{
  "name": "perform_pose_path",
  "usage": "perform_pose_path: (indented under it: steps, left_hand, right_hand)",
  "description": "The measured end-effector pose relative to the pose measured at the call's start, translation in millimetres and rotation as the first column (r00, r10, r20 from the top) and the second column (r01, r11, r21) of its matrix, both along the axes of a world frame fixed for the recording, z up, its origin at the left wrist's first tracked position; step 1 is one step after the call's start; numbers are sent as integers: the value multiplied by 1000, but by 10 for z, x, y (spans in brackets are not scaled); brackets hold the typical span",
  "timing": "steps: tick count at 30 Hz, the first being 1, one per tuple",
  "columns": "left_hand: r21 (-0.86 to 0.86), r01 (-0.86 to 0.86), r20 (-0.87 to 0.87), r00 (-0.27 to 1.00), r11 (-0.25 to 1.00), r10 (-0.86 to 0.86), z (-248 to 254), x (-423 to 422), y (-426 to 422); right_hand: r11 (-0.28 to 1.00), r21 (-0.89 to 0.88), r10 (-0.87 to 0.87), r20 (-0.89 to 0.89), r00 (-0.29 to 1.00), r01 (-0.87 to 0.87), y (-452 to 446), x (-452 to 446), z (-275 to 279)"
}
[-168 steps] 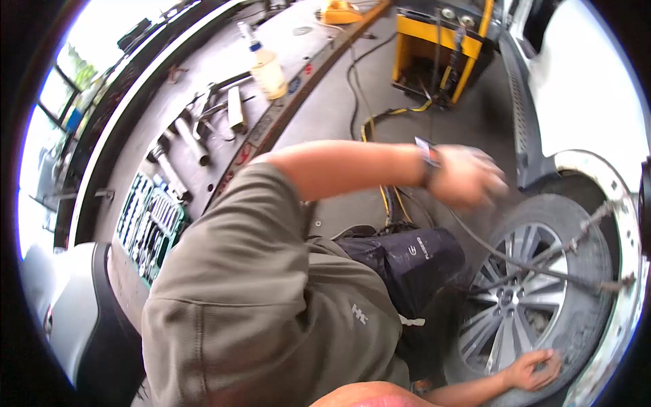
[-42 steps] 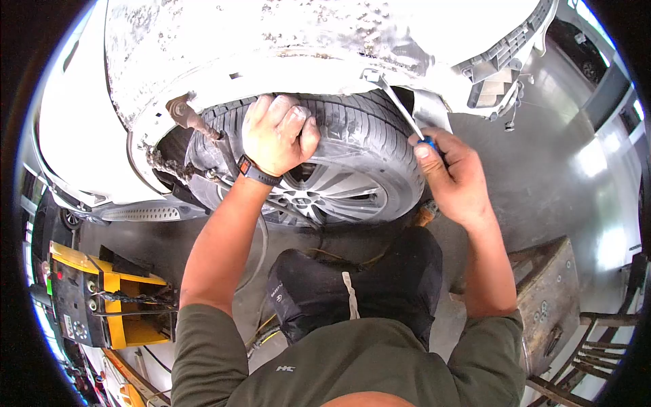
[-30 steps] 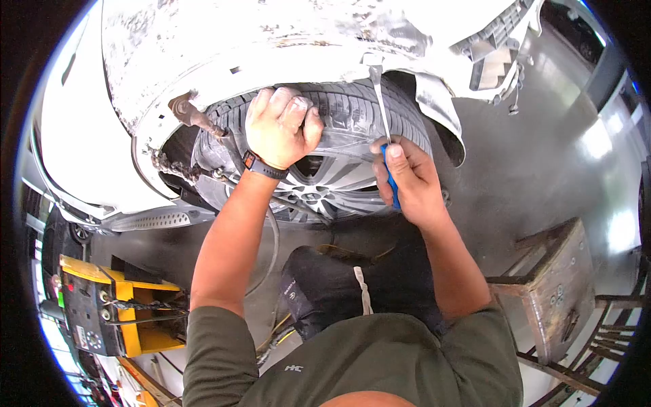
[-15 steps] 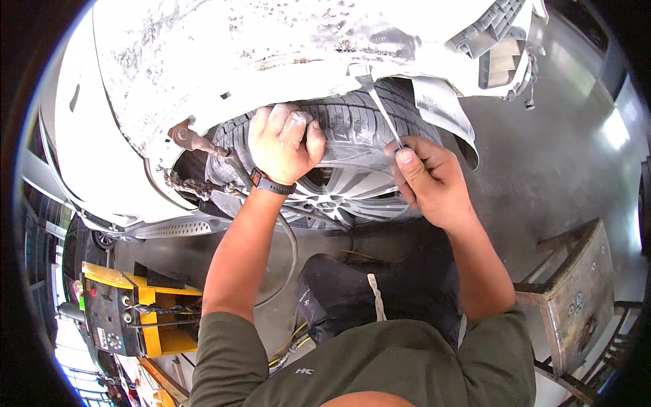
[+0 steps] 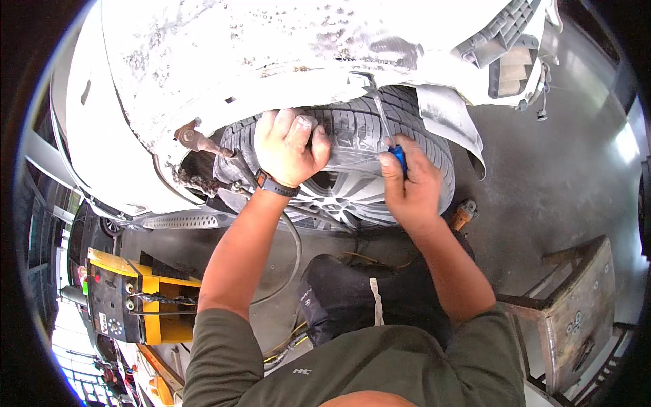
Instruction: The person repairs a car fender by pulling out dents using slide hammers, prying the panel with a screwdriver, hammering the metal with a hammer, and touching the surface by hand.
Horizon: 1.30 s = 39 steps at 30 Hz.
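Observation:
My left hand (image 5: 288, 149), with a dark watch at the wrist, is curled closed in front of the tire (image 5: 346, 129), against the lower lip of the white fender (image 5: 271, 41); its fingertips are hidden. A blue-handled screwdriver (image 5: 397, 160) is gripped in my right hand (image 5: 413, 180), thumb along the handle. Its slim metal shaft points up to a small rectangular opening (image 5: 359, 79) at the fender's edge; the tip cannot be made out. Scuffed and pitted, the fender's surface shows bare spots. Below both hands lies the spoked wheel (image 5: 339, 203).
A rusty clamp (image 5: 195, 139) with a cable is attached at the fender's left edge. To the left stands a yellow and black machine (image 5: 112, 298). An orange tool (image 5: 464, 214) lies on the floor right of the wheel. A worn stool (image 5: 576, 319) is at the right.
My right hand has shifted left and turned, exposing the blue handle, and the shaft is steeper. The orange tool has come into view. My left hand keeps its place on the car.

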<state>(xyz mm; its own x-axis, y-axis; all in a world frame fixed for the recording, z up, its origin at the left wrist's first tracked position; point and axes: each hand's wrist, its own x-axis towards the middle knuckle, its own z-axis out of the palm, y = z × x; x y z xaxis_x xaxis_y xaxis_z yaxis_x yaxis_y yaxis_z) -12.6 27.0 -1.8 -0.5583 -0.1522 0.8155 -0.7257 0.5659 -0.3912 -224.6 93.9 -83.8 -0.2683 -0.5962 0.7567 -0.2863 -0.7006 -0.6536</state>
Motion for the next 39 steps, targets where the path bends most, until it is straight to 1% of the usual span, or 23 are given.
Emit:
perform_pose_path:
  steps: [3,6,8,10,13,14,15,16,17,19,21,22,23,25,28,31,32,35,36,37,39]
  left_hand:
    - [-4,15,4,1000,1000,-15,-6,29,5]
    - [0,31,9,999,1000,-31,-8,52,-1]
    - [7,33,4,999,999,-33,19,27,14]
    - [27,11,-13,1000,1000,-11,35,3,95]
    - [90,73,-204,977,993,-53,50,-97,179]
    - [21,140,-186,973,990,-134,144,-181,219]
    - [47,101,-172,981,994,-92,220,-254,260]
    - [77,55,-161,986,995,-42,273,-315,326]
    - [104,8,-151,988,995,8,322,-357,382]
    - [14,11,-87,996,1000,-10,472,-422,422]
    - [-35,-20,8,1000,999,20,627,-512,522]
    - [-64,23,-47,999,998,-26,684,-613,516]
    - [-22,75,-45,996,997,-76,684,-614,414]
    - [13,81,-128,989,997,-79,608,-605,330]
    - [-126,186,-139,969,974,-203,527,-619,154]
    - [-85,177,-222,956,981,-192,512,-672,174]
    - [-99,173,-216,958,980,-191,504,-669,165]
    - [-74,177,-217,958,981,-189,480,-699,208]
    - [-81,173,-220,957,982,-187,454,-695,186]
    - [-83,150,-209,964,985,-165,451,-694,204]
    - [-95,105,-189,974,990,-122,462,-692,228]
  right_hand:
    - [992,84,90,58,994,-94,26,19,16]
    - [947,169,260,86,962,-272,-87,-72,-53]
    - [933,160,309,104,945,-323,-121,-106,-76]
    - [890,207,381,148,913,-406,-68,-153,-56]
    - [794,287,471,265,841,-535,67,-204,50]
    - [763,306,488,304,818,-569,104,-218,93]
    - [731,322,502,343,794,-601,141,-232,136]
    - [738,337,498,313,809,-584,142,-252,137]
    - [773,332,477,258,840,-541,123,-277,135]
    - [838,314,420,150,895,-446,80,-328,140]
    - [856,309,404,104,909,-416,78,-387,173]
    - [866,307,390,77,918,-394,72,-400,170]
    - [877,306,375,52,926,-372,71,-410,183]
    - [915,275,317,-36,948,-296,130,-460,274]
    - [990,104,115,-155,981,-100,65,-423,156]
    - [992,85,102,-149,983,-90,-27,-384,70]
    - [994,49,107,-101,989,-102,-59,-350,25]
    - [998,-6,56,-114,992,-57,-125,-310,-22]
    - [999,0,46,-130,991,-46,-121,-316,-8]
    - [981,89,182,-78,980,-174,-92,-349,20]
    - [873,238,426,52,903,-425,-14,-451,137]
